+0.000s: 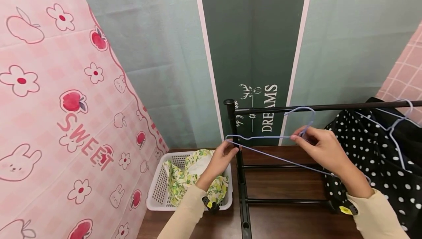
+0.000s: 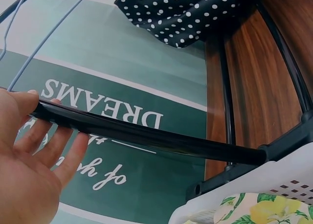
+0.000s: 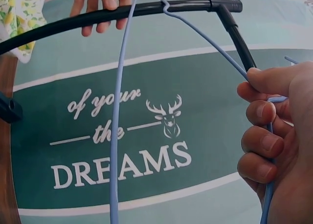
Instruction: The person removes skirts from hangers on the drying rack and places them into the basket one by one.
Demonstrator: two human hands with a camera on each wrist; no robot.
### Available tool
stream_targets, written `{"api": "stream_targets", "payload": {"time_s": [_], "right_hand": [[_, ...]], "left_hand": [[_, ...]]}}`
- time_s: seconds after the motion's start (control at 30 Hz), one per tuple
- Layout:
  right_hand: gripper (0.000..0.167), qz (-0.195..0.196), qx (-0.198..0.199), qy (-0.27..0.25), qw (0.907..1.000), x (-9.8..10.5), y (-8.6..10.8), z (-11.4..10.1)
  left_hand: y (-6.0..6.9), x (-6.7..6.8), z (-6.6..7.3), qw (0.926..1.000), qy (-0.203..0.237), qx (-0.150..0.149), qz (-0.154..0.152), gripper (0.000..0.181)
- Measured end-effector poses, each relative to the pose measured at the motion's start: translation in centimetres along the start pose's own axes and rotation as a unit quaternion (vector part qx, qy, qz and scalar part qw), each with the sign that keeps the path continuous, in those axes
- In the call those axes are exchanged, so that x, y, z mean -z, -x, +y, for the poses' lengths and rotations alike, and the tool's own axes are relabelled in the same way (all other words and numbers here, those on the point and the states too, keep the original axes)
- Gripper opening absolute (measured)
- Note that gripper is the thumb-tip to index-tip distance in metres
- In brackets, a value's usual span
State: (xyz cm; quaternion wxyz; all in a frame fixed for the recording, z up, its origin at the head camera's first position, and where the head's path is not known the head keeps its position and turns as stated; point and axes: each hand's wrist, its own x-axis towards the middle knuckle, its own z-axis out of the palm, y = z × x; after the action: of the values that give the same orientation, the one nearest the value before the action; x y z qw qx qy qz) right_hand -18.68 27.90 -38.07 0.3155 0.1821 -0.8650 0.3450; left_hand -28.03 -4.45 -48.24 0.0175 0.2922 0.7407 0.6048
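A light-blue wire hanger (image 1: 277,157) is pinched near the base of its hook by my right hand (image 1: 324,147). It carries no garment. In the right wrist view the fingers of my right hand (image 3: 261,141) curl round the hanger wire (image 3: 115,136). My left hand (image 1: 219,160) holds the black upright post (image 2: 146,133) of a clothes rack, close to the hanger's left end. In the left wrist view its thumb lies on one side of the post and the fingers (image 2: 73,153) reach behind it. The hook is just by the rack's top rail (image 1: 263,110).
Black polka-dot clothing (image 1: 356,147) hangs at the right on another blue hanger (image 1: 393,125). A white basket (image 1: 156,191) with lemon-print fabric (image 1: 178,184) stands left of the rack, on a brown wooden surface (image 1: 280,220). Printed cloths cover the back and sides.
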Motion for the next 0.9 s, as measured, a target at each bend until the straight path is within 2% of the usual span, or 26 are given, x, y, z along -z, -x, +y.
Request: {"api": "stream_targets", "payload": {"time_s": [0.17, 0.4, 0.57, 0.77, 0.9], "right_hand": [[0.007, -0.001, -0.007, 0.012, 0.9999, 0.8, 0.4, 0.2], [0.016, 0.001, -0.013, 0.015, 0.9998, 1.7, 1.0, 0.5], [0.015, 0.001, -0.028, 0.023, 0.9994, 2.2, 1.4, 0.8], [0.015, 0.011, -0.034, 0.022, 0.9991, 3.0, 1.8, 1.5], [0.009, 0.021, -0.039, 0.032, 0.9985, 3.3, 2.0, 1.8]], "left_hand": [[0.1, 0.0, -0.1, 1.0, -0.002, 0.003, -0.003, 0.028], [0.2, 0.1, 0.1, 0.9999, 0.003, 0.008, -0.007, 0.031], [0.2, 0.1, 0.2, 0.9999, -0.012, 0.011, -0.004, 0.032], [0.3, 0.1, 0.2, 0.9999, -0.006, 0.01, -0.013, 0.033], [0.4, 0.2, 0.4, 0.9998, -0.009, 0.016, -0.013, 0.033]]}}
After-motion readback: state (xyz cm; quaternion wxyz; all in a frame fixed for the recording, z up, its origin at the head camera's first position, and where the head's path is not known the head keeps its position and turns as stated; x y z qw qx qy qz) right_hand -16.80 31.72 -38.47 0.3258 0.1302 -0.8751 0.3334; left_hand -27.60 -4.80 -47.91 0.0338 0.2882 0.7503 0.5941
